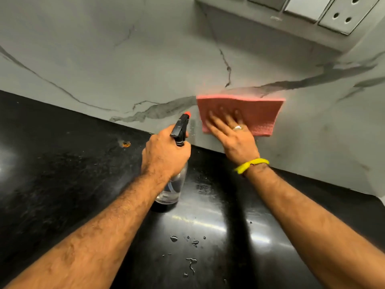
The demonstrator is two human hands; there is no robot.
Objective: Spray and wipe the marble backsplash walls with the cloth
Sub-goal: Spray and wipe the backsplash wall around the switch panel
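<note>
Bare forearms; right wrist wears a yellow thread band (251, 165) (knotted), finger a silver ring (237, 128).

One head camera only, wide-angle, looking forward and down from close above the counter (62, 174) toward the wall (104, 59) (tilted view, so the wall edge runs slanted); both forearms enter from the bottom
</note>
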